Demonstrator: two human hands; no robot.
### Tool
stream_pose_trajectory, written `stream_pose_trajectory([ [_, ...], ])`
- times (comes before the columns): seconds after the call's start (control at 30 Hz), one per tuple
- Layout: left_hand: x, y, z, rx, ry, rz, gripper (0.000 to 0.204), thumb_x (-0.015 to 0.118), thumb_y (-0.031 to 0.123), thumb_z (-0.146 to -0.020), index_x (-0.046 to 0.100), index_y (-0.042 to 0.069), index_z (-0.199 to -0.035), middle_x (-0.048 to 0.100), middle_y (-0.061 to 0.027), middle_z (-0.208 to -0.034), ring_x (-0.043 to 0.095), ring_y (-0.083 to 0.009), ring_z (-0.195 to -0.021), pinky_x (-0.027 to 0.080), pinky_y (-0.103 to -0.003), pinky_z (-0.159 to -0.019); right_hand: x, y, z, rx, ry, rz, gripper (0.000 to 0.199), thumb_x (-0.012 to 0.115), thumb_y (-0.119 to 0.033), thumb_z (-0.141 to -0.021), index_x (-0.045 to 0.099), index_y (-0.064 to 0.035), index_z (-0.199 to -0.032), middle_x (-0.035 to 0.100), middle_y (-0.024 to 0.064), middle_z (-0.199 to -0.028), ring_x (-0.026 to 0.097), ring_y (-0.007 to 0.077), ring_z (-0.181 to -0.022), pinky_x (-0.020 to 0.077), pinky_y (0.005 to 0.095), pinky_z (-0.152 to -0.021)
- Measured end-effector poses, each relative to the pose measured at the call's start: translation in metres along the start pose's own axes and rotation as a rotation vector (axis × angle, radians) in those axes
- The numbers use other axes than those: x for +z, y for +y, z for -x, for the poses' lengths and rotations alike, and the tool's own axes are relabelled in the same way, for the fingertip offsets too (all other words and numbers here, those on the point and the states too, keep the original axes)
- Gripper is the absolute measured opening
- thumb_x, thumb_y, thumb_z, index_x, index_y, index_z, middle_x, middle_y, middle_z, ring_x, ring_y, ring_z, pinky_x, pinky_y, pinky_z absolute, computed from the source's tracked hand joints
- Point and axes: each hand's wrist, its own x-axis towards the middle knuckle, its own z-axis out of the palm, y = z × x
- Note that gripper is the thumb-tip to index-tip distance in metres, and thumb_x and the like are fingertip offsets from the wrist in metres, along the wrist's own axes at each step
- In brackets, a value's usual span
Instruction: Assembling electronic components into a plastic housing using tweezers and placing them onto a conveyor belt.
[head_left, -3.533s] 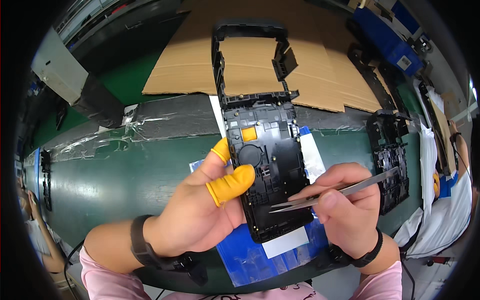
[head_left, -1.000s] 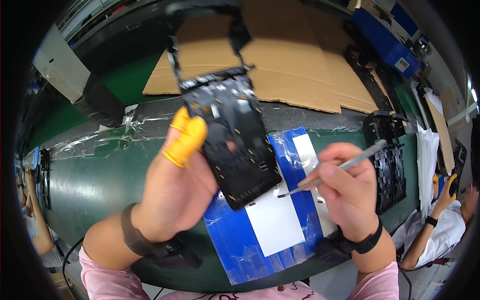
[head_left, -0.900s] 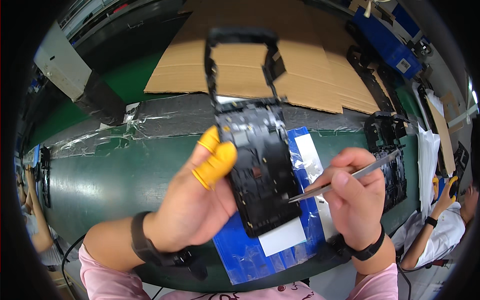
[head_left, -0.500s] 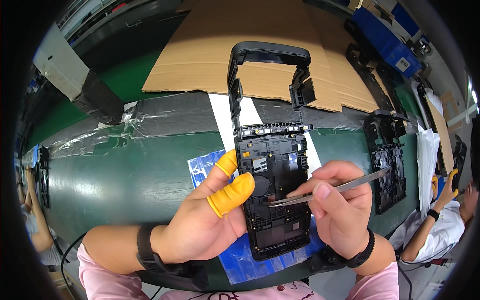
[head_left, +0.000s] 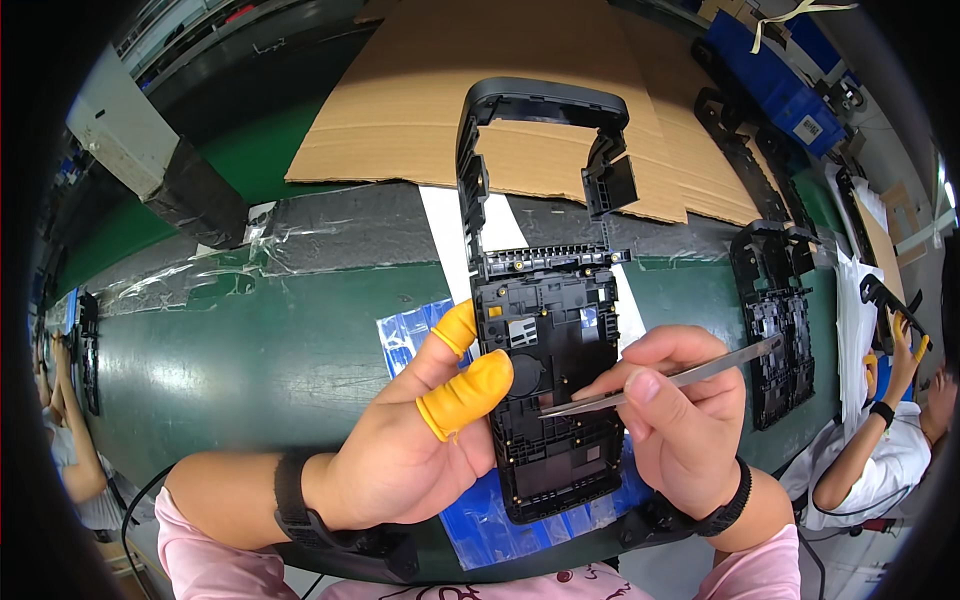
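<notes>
A long black plastic housing (head_left: 550, 345), with an open frame at its far end and small gold-coloured inserts, is held tilted over the bench. My left hand (head_left: 415, 450) grips its left edge, thumb over the front; two fingers wear yellow finger cots (head_left: 470, 390). Between thumb and fingers of my right hand (head_left: 685, 425) is a pair of metal tweezers (head_left: 725, 364). Its tips are over the lower middle of the housing, close together; whether they pinch anything is too small to tell. Under the housing lie a blue plastic bag (head_left: 500, 535) and a white paper strip (head_left: 448, 228).
Brown cardboard (head_left: 400, 120) covers the bench's far side. More black housings (head_left: 775, 330) lie at right, near white sheets (head_left: 856, 320) and a blue bin (head_left: 770, 90). A post (head_left: 130, 140) stands far left. Co-workers sit on both sides, one lifting a black part (head_left: 890, 300).
The housing has shifted very slightly rightward, my hands almost unmoved. At right, the co-worker's black part has turned and moved. A pale strip has come into view at the top right.
</notes>
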Motion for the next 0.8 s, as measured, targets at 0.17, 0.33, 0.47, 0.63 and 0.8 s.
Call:
stream_pose_trajectory([
  [0.17,0.001,0.0,-0.001,0.007,-0.008,0.003,0.042,0.032,0.022,-0.091,0.02,0.014,-0.131,0.032,-0.0139,-0.13,0.036,-0.0308,-0.118,0.032,-0.046,-0.097,0.0,0.001,-0.001,-0.011,0.015,0.012,0.017,0.054,-0.003,-0.081,0.052,0.003,-0.096,0.063,0.012,-0.078,0.046,0.0027,-0.055,0.0349,0.016,-0.048],
  [0.33,-0.002,0.001,0.0,0.005,-0.038,0.08,0.042,0.036,0.016,-0.09,0.024,0.013,-0.13,0.035,-0.0112,-0.128,0.037,-0.0256,-0.117,0.032,-0.043,-0.096,-0.001,0.002,-0.002,-0.012,0.026,0.025,0.017,0.054,-0.002,-0.081,0.052,0.0034,-0.096,0.063,0.013,-0.078,0.045,0.0034,-0.053,0.0345,0.0164,-0.047],
  [0.47,-0.006,0.007,0.002,0.019,-0.07,0.212,0.046,0.043,0.005,-0.086,0.027,0.011,-0.129,0.04,-0.0086,-0.124,0.04,-0.02,-0.114,0.035,-0.036,-0.093,0.003,-0.001,-0.004,0.054,0.104,-0.179,0.016,0.052,-0.003,-0.081,0.052,0.0025,-0.096,0.062,0.0158,-0.076,0.042,0.0052,-0.048,0.0347,0.0172,-0.046],
  [0.63,-0.022,0.005,0.011,0.072,-0.001,-0.04,0.065,0.047,-0.014,-0.075,0.024,0.012,-0.13,0.042,-0.008,-0.122,0.045,-0.0179,-0.107,0.042,-0.031,-0.086,-0.018,-0.006,-0.008,-0.045,0.252,-0.129,0.019,0.052,-0.008,-0.08,0.052,-0.0022,-0.097,0.061,0.0169,-0.073,0.04,0.0063,-0.044,0.0317,0.017,-0.044],
  [0.8,-0.043,0.032,0.083,-0.05,0.12,-0.564,0.075,0.045,-0.021,-0.07,0.02,0.012,-0.132,0.035,-0.0096,-0.126,0.043,-0.0218,-0.111,0.042,-0.037,-0.088,-0.028,-0.022,-0.009,-0.136,0.262,-0.13,0.018,0.05,-0.01,-0.082,0.05,-0.0005,-0.097,0.061,0.0175,-0.073,0.039,0.0057,-0.044,0.0309,0.0159,-0.044],
])
